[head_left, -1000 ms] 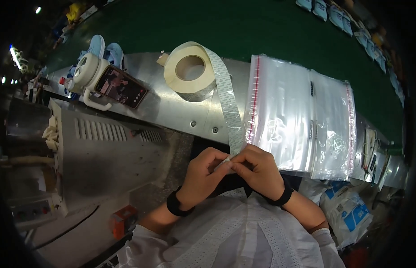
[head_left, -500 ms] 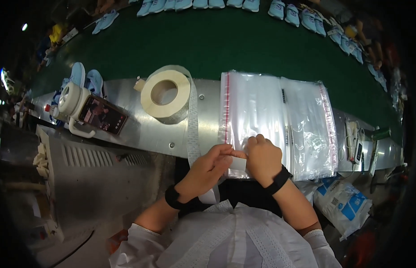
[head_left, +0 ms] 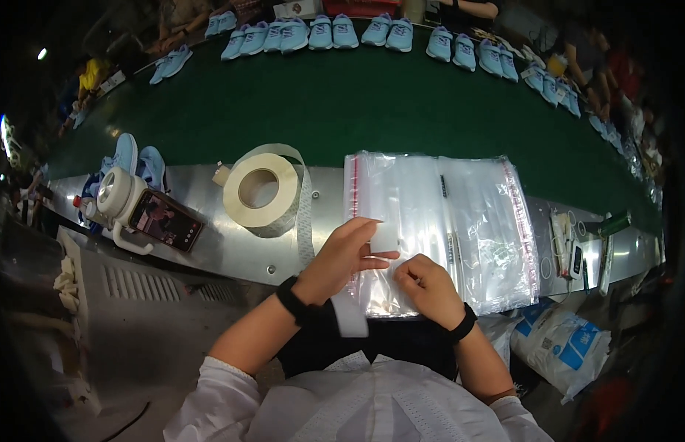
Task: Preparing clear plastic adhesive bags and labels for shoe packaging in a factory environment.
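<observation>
The left hand (head_left: 342, 254) pinches a small white sticker (head_left: 384, 236) between thumb and fingers. Its grip is closed on the sticker. The sticker sits just over the left part of a pile of clear bags (head_left: 438, 221). The bags lie flat on the shiny metal bench (head_left: 210, 250), right in front of the person. One bag edge has a thin red stripe.

The right hand (head_left: 428, 289) is curled into a loose fist and rests on the near edge of the bags. I cannot tell if its grip has hold of anything. Both wrists wear a black band.

A big roll of stickers (head_left: 260, 190) lies on the bench to the left of the bags. A strip of its paper (head_left: 306, 221) runs down to the left hand. Further left are a phone (head_left: 166, 222) and a white tape holder (head_left: 115, 197).

Behind the bench is a wide green belt (head_left: 372, 103). Blue shoes (head_left: 335, 31) stand in a row along its far side. Two more blue shoes (head_left: 136, 158) are at the left end. A white and blue sack (head_left: 567, 346) lies low on the right.
</observation>
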Available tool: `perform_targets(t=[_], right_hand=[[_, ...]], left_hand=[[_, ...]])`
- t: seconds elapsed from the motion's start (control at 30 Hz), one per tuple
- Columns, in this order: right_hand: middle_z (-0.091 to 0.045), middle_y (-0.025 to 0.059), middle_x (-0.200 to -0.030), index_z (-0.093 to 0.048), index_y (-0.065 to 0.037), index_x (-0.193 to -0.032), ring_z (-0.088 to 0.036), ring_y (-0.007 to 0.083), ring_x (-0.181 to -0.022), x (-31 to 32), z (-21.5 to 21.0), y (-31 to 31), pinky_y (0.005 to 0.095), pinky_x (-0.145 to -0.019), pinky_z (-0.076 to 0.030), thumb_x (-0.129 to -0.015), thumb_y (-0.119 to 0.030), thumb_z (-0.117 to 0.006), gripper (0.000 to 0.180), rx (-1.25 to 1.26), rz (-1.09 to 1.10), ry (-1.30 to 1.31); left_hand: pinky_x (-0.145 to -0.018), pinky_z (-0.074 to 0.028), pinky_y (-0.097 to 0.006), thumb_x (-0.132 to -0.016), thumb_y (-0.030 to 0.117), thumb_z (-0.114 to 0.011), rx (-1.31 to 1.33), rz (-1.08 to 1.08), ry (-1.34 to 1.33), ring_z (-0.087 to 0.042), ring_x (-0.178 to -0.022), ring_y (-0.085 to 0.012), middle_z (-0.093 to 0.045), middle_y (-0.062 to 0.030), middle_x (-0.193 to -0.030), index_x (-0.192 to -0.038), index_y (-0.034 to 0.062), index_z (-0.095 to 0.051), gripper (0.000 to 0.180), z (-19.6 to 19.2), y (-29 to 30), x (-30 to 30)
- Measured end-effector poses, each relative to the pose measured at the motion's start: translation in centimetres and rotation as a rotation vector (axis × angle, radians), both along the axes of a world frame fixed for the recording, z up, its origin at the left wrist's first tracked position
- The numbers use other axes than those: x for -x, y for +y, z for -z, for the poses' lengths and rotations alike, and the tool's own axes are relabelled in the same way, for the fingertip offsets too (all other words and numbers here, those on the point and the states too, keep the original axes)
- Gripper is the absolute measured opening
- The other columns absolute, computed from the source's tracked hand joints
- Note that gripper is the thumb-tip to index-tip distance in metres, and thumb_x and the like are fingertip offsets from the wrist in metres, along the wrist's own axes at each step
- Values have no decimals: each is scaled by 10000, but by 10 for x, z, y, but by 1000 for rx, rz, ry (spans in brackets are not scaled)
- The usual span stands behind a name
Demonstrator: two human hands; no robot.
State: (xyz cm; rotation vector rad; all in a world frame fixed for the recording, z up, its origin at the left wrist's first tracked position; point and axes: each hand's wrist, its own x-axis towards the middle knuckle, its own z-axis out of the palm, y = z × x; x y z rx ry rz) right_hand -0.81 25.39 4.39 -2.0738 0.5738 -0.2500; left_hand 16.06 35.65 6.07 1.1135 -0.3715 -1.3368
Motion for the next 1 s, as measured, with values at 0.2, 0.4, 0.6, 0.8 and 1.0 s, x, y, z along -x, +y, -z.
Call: perform_targets(t=[0.2, 0.4, 0.6, 0.8, 1.0], right_hand=[[-558, 90, -899, -617, -2, -826, -550, 145, -736, 14, -20, -13, 250, -660, -443, -828, -40, -549, 78, -48, 113, -152], [-565, 113, -1076, -625, -62, -948, -551, 298, -986, 15, -26, -11, 359, -827, -451, -768, -175, -689, 223, 152, -128, -202], [-542, 131, -1107, -557, -25, -1059, -541, 307, -995, 8, -16, 16, 384, -825, -451, -654, -229, -762, 497, 511, -204, -138], [-599, 64, -816, -649, -63, -842, -608, 201, -638, -3, -2, -2, 308, -549, -473, -785, -68, -593, 80, 387, 89, -253], [-617, 37, -808, -568, -44, -894, -614, 116, -655, 64, -6, -69, 212, -545, -436, -885, -161, -532, 122, -361, 771, -284]], left_hand=[[-582, -552, -313, -902, 164, -406, -289, 63, -53, -667, -781, -292, -541, -160, -1001, -1124, -12, -444, 287, 41, -37, -9], [-640, -555, -374, -919, 258, -447, -168, 258, 27, -645, -808, -311, -500, -186, -1084, -1244, -33, -335, 450, 45, -42, 10], [-860, -495, -423, -970, 398, -381, -169, 165, 377, -484, -1174, -340, -160, -203, -1437, -1439, 18, -68, 680, -10, 6, 6], [-888, -471, -355, -961, 255, -432, -11, -125, -306, -491, -1173, -295, -315, -124, -1393, -1407, 47, -225, 534, -26, 66, 16], [-762, -472, -293, -935, 199, -452, -254, -343, -214, -553, -976, -177, -521, -125, -1181, -1280, 21, -377, 396, 13, 112, 10]])
